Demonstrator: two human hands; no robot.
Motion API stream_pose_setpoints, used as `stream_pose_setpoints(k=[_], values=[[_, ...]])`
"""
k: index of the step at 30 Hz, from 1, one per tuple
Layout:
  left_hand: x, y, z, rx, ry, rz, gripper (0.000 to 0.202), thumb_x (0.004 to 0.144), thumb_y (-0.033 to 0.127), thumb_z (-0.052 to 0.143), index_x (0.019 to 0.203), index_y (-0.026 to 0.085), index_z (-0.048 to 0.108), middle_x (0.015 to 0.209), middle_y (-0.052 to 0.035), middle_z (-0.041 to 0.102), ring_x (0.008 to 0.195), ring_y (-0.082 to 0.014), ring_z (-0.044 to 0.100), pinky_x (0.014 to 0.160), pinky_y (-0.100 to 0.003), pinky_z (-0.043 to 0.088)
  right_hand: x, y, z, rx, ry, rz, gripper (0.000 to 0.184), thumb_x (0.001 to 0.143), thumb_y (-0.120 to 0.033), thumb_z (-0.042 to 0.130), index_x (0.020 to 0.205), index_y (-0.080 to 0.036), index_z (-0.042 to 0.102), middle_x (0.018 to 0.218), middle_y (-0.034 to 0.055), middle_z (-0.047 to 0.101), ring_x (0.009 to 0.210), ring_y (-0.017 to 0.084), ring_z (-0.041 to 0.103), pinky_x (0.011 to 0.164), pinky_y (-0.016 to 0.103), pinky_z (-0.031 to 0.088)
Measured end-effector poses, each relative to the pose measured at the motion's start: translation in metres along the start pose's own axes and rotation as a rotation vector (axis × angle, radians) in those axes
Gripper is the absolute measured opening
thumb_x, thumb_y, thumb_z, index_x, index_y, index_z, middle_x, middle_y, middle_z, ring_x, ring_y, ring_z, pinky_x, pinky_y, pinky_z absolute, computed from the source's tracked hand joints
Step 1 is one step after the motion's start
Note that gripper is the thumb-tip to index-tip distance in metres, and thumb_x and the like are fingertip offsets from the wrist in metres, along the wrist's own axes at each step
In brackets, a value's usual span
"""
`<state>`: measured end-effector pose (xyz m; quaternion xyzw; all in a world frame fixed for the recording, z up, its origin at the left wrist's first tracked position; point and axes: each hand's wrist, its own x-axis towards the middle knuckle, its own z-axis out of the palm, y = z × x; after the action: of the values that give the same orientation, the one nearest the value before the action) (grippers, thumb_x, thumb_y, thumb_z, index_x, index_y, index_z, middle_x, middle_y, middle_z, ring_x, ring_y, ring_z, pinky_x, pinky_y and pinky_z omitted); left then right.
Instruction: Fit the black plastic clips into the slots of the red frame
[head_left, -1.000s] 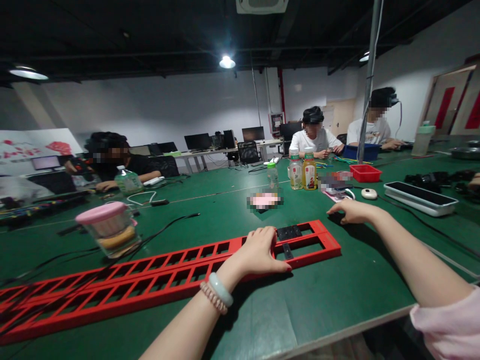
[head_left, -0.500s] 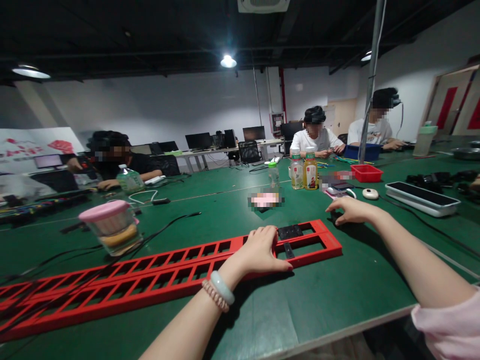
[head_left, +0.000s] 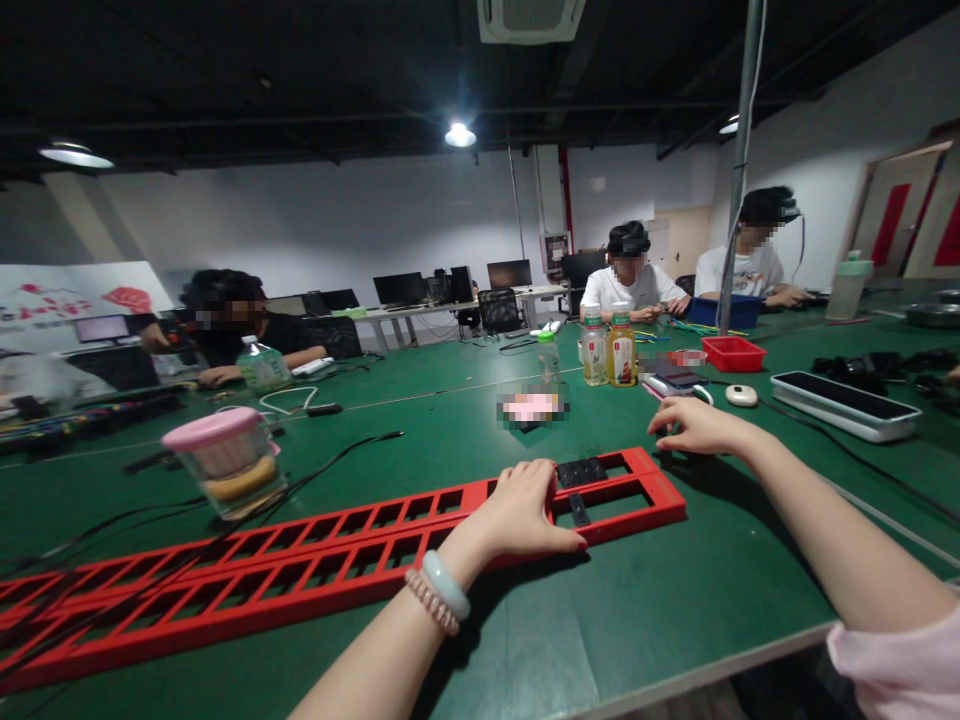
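A long red slotted frame lies across the table, with two rows of openings. My left hand is gripping it near its right end, fingers over the top and thumb along the near side. Just beyond those fingers, a black block and a smaller black piece sit in the frame. My right hand is just past the frame's right end, low over the table, its fingers curled inward. Something small and dark shows between the thumb and fingertips, too unclear to name.
A pink-lidded glass jar and black cables are at left. Two drink bottles, a red tray and a white-edged case stand farther back. Several co-workers sit around the green table.
The view has tilted up slightly, so things sit a little lower. The dark thing at my right fingertips shows less. My left hand keeps its place on the frame.
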<state>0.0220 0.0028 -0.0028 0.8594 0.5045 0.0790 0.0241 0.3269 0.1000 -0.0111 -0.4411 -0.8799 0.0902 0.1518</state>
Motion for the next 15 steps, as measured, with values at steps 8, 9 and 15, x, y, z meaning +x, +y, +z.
stream_pose_setpoints(k=[8,9,15], values=[[0.000,0.001,0.000,-0.009,0.007,-0.007,0.070,0.049,0.065,0.066,0.100,0.021,0.045,0.099,-0.0058,0.052,0.091,-0.0272,0.048,0.079,-0.035,0.037,-0.002,-0.042,0.003,0.144,0.054,-0.085,0.023,0.068,-0.029,0.058,0.085,-0.018,0.067,0.088,0.0059,0.053,0.067,0.013,0.054,0.063,0.026,0.044],[0.000,0.002,-0.001,-0.010,0.003,-0.011,0.069,0.049,0.065,0.066,0.099,0.021,0.046,0.099,-0.0059,0.052,0.091,-0.0274,0.048,0.079,-0.035,0.037,-0.003,-0.048,0.003,0.162,0.059,-0.107,0.022,0.068,-0.030,0.059,0.085,-0.018,0.067,0.088,0.0055,0.053,0.069,0.014,0.054,0.064,0.026,0.044],[-0.002,0.004,-0.004,-0.018,-0.011,-0.011,0.063,0.051,0.065,0.064,0.093,0.021,0.047,0.098,-0.0059,0.052,0.092,-0.0279,0.048,0.077,-0.035,0.037,-0.005,-0.080,0.008,0.257,0.072,-0.227,0.024,0.068,-0.032,0.062,0.088,-0.020,0.067,0.090,0.0053,0.052,0.077,0.015,0.054,0.070,0.027,0.044]])
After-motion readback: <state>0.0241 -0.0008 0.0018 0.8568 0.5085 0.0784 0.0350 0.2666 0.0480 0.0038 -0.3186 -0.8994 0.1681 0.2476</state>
